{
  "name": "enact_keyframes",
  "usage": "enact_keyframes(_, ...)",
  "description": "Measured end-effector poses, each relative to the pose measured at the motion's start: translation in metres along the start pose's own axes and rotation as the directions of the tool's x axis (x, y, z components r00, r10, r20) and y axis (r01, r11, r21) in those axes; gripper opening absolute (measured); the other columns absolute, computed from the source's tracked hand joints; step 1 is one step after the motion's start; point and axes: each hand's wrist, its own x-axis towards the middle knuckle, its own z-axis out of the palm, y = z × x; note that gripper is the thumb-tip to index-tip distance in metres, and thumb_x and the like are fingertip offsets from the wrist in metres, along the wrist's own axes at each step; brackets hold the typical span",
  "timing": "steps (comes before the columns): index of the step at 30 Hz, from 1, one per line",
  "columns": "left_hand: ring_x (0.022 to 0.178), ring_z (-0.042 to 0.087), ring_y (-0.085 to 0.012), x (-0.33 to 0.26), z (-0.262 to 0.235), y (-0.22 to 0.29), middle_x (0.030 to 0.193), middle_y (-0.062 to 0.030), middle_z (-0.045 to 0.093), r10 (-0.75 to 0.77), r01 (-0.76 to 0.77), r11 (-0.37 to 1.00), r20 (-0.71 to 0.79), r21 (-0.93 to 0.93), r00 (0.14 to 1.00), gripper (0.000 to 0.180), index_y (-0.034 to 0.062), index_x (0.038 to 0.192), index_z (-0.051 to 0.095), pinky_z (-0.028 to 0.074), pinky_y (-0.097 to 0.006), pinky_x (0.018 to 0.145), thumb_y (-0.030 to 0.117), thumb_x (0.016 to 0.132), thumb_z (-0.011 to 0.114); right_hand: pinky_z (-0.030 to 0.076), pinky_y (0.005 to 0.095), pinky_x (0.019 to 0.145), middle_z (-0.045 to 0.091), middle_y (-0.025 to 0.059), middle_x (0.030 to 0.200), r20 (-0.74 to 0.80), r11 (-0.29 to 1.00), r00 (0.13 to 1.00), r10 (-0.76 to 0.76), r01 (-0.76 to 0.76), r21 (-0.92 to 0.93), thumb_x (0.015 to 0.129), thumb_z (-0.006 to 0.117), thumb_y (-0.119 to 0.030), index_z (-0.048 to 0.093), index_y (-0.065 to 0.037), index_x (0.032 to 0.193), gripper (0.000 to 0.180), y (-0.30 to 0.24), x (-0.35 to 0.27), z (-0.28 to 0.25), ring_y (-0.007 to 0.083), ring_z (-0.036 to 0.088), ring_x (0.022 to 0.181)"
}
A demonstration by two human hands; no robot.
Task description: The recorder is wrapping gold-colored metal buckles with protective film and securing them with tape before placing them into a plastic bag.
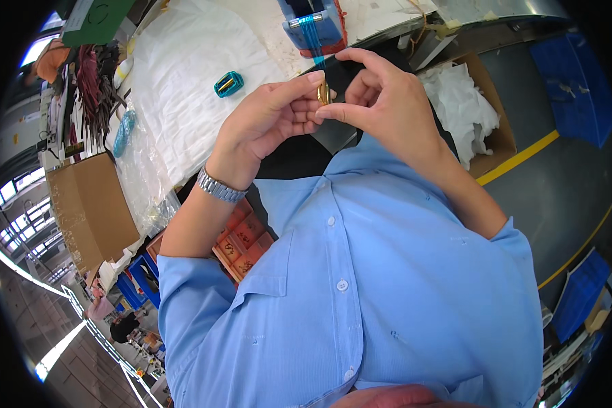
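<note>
Left hand (268, 121) pinches a small gold metal piece (324, 94) at my frame's upper centre; right hand (396, 102), thumb and index apart, has its thumb beside it. I judge this as taping from the blue dispenser (331, 34); the next move calls for a steady grip.

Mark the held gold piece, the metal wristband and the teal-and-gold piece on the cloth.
Gold piece (323, 92): head view, its shiny side.
Metal wristband (220, 186): head view, its links.
Teal-and-gold piece (228, 84): head view, near its middle.
</note>
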Motion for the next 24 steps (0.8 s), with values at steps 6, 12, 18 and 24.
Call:
enact_keyframes(6,0.084,0.070,-0.0158,0.011,-0.009,0.006,0.096,-0.0065,0.075,-0.107,0.114,0.991,0.091,-0.068,0.990,0.034,0.0022,0.115,0.069,0.059,-0.033,0.081,0.035,0.107,0.071,0.059,0.0349,0.097,0.078,0.0182,0.124,-0.068,0.968,0.970,-0.234,0.239,0.076,0.077,0.098,-0.037,0.064,0.005,0.142,0.085,0.027,0.019,0.006,0.0258,0.077,0.112)
enact_keyframes(12,0.078,0.071,-0.0138,0.014,-0.008,0.021,0.090,-0.0053,0.075,-0.226,0.233,0.971,0.111,-0.058,0.968,0.035,0.0033,0.102,0.072,0.059,-0.028,0.074,0.038,0.103,0.076,0.057,0.0344,0.103,0.078,0.0181,0.126,0.051,0.934,0.987,-0.150,0.125,0.336,0.082,0.096,-0.028,0.065,0.007,0.141,0.075,0.023,0.024,0.010,0.0245,0.075,0.120)
enact_keyframes(18,0.078,0.070,-0.0148,0.022,-0.013,0.031,0.089,-0.0051,0.075,-0.319,0.326,0.945,0.130,-0.030,0.939,0.034,0.0051,0.102,0.072,0.058,-0.030,0.077,0.039,0.103,0.076,0.057,0.0328,0.101,0.080,0.0162,0.123,0.059,0.919,0.992,-0.110,0.079,0.386,0.086,0.092,-0.023,0.067,0.006,0.138,0.065,0.026,0.027,0.013,0.0214,0.075,0.119)
enact_keyframes(24,0.079,0.070,-0.0150,0.029,-0.014,0.029,0.089,-0.0042,0.074,-0.364,0.375,0.925,0.140,-0.060,0.921,0.035,0.0068,0.103,0.071,0.059,-0.033,0.080,0.041,0.104,0.075,0.058,0.0302,0.097,0.083,0.0146,0.114,0.039,0.929,0.995,-0.094,0.073,0.363,0.088,0.089,-0.019,0.071,0.007,0.133,0.055,0.020,0.025,0.013,0.0172,0.077,0.110)
